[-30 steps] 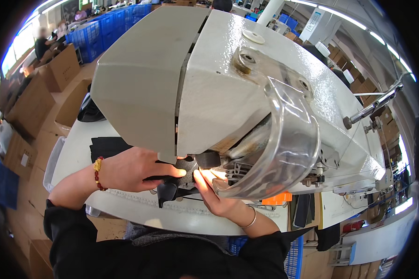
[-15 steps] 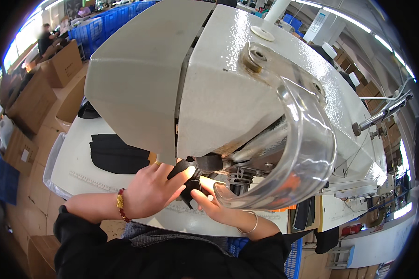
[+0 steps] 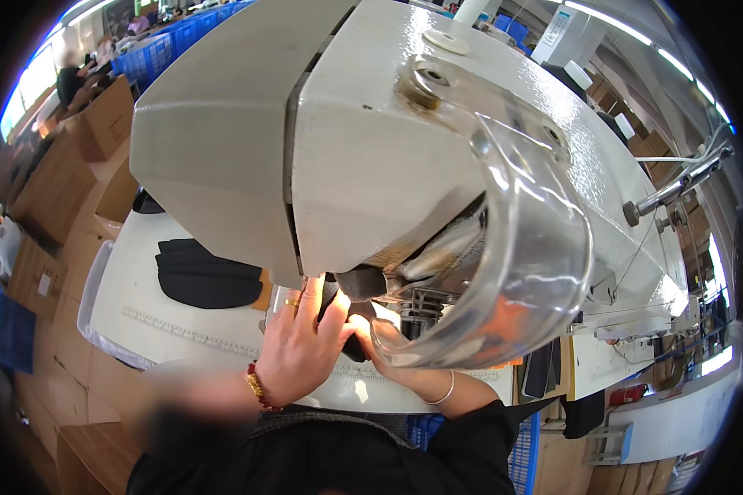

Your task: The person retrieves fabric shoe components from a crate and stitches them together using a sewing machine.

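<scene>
Under the pale grey head of a sewing machine (image 3: 380, 165), a small black fabric piece (image 3: 357, 350) lies by the lit needle area. My left hand (image 3: 301, 342) presses on it with bent fingers, index and middle reaching in beneath the head; a gold ring and a red beaded bracelet show. Opposite, my right hand (image 3: 388, 363) pinches the piece's near right side, thumb tip close to my left fingers. The clear curved guard (image 3: 545, 247) partly covers the right fingers. Needle and presser foot are mostly hidden behind the head and hands.
A stack of black cut pieces (image 3: 206, 274) rests on the white table (image 3: 140, 280), left of the head. A printed ruler scale (image 3: 182, 332) runs along the tabletop. Cardboard boxes (image 3: 54, 186) and blue crates (image 3: 149, 62) stand at far left, with a person beyond.
My left hand has turned and moved slightly right, its fingers now pointing further under the head. The black piece has been turned and tucked closer in. My view has shifted a little.
</scene>
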`<move>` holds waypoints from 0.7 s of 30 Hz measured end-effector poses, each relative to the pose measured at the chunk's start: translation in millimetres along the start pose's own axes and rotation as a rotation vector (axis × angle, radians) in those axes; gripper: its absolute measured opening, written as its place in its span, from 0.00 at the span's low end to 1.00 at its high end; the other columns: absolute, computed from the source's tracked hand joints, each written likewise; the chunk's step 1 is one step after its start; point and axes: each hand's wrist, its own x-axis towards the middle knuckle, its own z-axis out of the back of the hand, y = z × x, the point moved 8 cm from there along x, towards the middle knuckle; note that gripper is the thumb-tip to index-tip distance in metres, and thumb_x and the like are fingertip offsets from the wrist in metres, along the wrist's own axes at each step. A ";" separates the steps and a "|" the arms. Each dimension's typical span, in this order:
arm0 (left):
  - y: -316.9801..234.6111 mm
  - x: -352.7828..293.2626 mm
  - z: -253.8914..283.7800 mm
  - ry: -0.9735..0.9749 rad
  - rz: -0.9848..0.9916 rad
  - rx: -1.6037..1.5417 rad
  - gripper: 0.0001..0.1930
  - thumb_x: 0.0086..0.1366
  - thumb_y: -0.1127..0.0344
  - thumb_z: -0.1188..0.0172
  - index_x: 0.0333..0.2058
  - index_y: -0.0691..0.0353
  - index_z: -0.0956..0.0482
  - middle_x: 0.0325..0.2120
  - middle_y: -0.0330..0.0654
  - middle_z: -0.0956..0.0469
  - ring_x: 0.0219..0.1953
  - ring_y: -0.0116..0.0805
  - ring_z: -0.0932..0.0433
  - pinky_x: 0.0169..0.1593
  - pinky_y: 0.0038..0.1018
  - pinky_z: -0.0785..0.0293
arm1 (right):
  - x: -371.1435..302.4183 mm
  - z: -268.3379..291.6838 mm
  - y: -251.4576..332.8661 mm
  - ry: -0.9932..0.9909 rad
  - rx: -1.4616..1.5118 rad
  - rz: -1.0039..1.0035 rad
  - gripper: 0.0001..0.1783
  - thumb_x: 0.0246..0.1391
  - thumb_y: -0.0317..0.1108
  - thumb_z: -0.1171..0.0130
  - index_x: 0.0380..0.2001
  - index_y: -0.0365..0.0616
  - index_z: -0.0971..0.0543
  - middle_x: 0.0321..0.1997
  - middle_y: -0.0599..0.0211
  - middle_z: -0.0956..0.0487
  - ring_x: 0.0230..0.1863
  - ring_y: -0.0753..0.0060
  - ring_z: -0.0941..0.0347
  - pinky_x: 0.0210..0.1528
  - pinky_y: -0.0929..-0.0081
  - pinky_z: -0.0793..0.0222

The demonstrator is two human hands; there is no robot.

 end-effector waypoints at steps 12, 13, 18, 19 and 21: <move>46.8 0.5 17.2 0.267 -0.345 -0.493 0.23 0.46 0.80 0.44 0.44 0.61 0.18 0.45 0.48 0.23 0.52 0.49 0.26 0.51 0.41 0.27 | -15.4 -0.4 0.9 0.040 0.173 -0.345 0.11 0.58 0.40 0.37 0.34 0.46 0.26 0.19 0.79 0.33 0.15 0.88 0.43 0.17 0.85 0.49; 39.4 -7.4 16.7 0.220 -0.441 -0.411 0.18 0.48 0.76 0.41 0.41 0.63 0.17 0.43 0.47 0.23 0.52 0.46 0.24 0.54 0.43 0.26 | -20.0 -2.1 -2.9 -0.017 0.293 -0.401 0.09 0.57 0.37 0.36 0.34 0.47 0.26 0.19 0.80 0.33 0.16 0.88 0.43 0.16 0.85 0.51; 31.3 -11.5 20.9 0.158 -0.511 -0.425 0.18 0.48 0.69 0.40 0.41 0.62 0.17 0.41 0.45 0.22 0.49 0.44 0.22 0.60 0.47 0.28 | -20.9 -14.2 9.6 0.058 0.626 -0.458 0.20 0.52 0.48 0.31 0.18 0.55 0.31 0.18 0.85 0.40 0.18 0.86 0.47 0.23 0.81 0.48; 30.5 -10.5 20.5 0.161 -0.509 -0.426 0.18 0.48 0.69 0.40 0.41 0.62 0.17 0.41 0.45 0.22 0.49 0.44 0.22 0.60 0.47 0.28 | -19.6 -12.9 8.5 0.058 0.628 -0.461 0.20 0.52 0.48 0.31 0.18 0.55 0.31 0.18 0.85 0.40 0.18 0.86 0.47 0.23 0.81 0.48; 27.6 -9.5 22.3 0.136 -0.536 -0.384 0.18 0.47 0.69 0.39 0.40 0.61 0.17 0.41 0.45 0.22 0.49 0.44 0.22 0.58 0.46 0.26 | -16.9 -16.1 15.3 0.152 0.703 -0.399 0.17 0.54 0.47 0.33 0.21 0.56 0.28 0.20 0.85 0.36 0.21 0.87 0.44 0.25 0.82 0.47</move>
